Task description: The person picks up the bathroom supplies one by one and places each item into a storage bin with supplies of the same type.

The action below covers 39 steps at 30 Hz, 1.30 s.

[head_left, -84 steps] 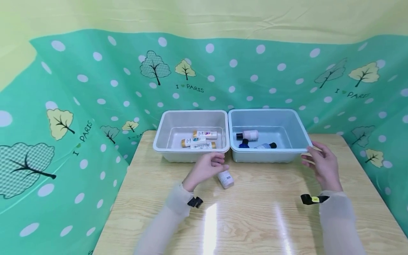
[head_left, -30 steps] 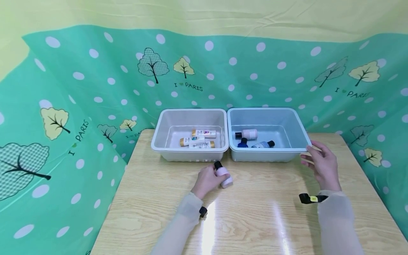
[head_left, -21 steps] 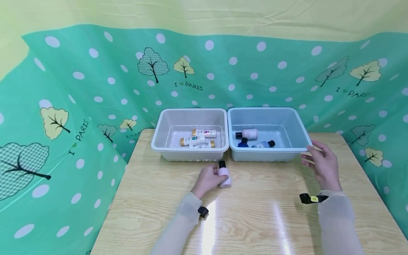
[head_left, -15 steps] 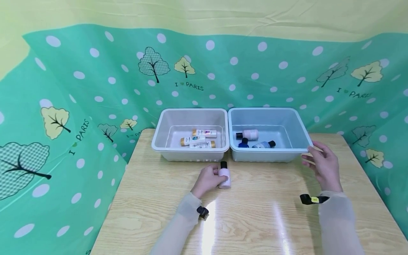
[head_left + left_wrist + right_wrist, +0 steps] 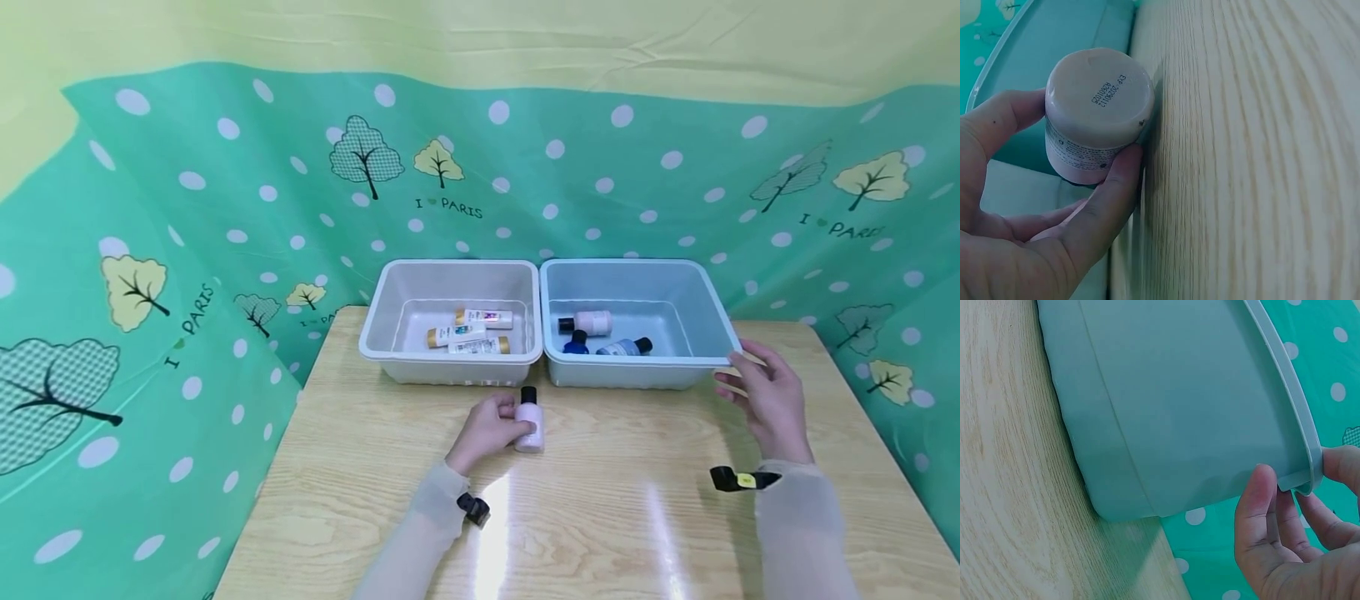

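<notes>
In the head view my left hand [image 5: 491, 429] pinches a pale pink bottle [image 5: 529, 432] with a black cap, in front of the bins. Its cap points toward them. The left wrist view shows the bottle's base [image 5: 1100, 94] with printed date lettering, thumb and fingers round its sides, close over the tabletop. My right hand [image 5: 771, 398] holds the front right corner of the blue bin [image 5: 637, 374]; in the right wrist view its fingers [image 5: 1257, 494] are at the rim. Inside that bin lie a pink bottle [image 5: 594, 322], a dark blue bottle [image 5: 576, 346] and a light blue bottle [image 5: 621, 347].
A light grey bin [image 5: 450, 370] stands left of the blue one, with white gold-capped tubes [image 5: 459, 334] lying in it. Both bins sit at the back of the wooden table [image 5: 360, 483], against a green dotted curtain [image 5: 517, 167].
My left hand has shifted from the bottle's cap end to its body and grips it. The bottle has swung from slanted to nearly straight toward the bins. My right hand stays at the bin corner.
</notes>
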Available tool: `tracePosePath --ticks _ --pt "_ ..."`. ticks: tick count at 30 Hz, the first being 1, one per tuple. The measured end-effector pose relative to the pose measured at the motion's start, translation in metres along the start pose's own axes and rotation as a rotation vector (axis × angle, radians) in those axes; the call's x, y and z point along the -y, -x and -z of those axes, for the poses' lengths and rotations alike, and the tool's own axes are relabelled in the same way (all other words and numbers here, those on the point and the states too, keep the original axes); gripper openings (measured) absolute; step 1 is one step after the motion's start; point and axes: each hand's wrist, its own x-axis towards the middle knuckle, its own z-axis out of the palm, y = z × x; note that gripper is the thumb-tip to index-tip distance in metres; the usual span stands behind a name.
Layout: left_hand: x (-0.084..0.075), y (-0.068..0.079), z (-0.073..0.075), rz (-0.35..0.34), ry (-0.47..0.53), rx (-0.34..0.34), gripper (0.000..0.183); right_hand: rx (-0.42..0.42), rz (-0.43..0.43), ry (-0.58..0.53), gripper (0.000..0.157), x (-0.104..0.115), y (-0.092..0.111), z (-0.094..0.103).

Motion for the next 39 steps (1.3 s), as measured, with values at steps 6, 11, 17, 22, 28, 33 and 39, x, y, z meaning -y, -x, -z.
tracePosePath --ticks 6,11,17,22,28,33,39 --pt "-0.004 0.005 0.000 0.020 0.135 0.040 0.067 -0.003 0.006 0.002 0.057 0.000 0.000 0.000" --pt "-0.015 0.008 -0.002 0.016 0.236 0.082 0.064 0.007 0.005 -0.020 0.057 -0.001 0.000 0.001" --pt "-0.041 0.018 -0.001 -0.031 0.291 0.130 0.062 -0.005 0.006 -0.011 0.055 -0.001 -0.001 0.000" --pt "-0.068 0.024 0.003 -0.085 0.320 0.165 0.063 -0.012 0.003 -0.003 0.055 -0.001 -0.001 0.000" --pt "-0.103 0.011 0.012 -0.144 0.341 0.192 0.061 -0.016 -0.005 -0.018 0.056 0.000 -0.001 0.001" --pt "-0.135 -0.010 0.017 -0.171 0.316 0.154 0.060 -0.021 -0.003 -0.005 0.056 -0.001 -0.002 0.000" --pt "-0.172 -0.042 0.018 -0.173 0.305 0.140 0.054 -0.011 0.012 -0.015 0.057 -0.002 -0.002 0.000"
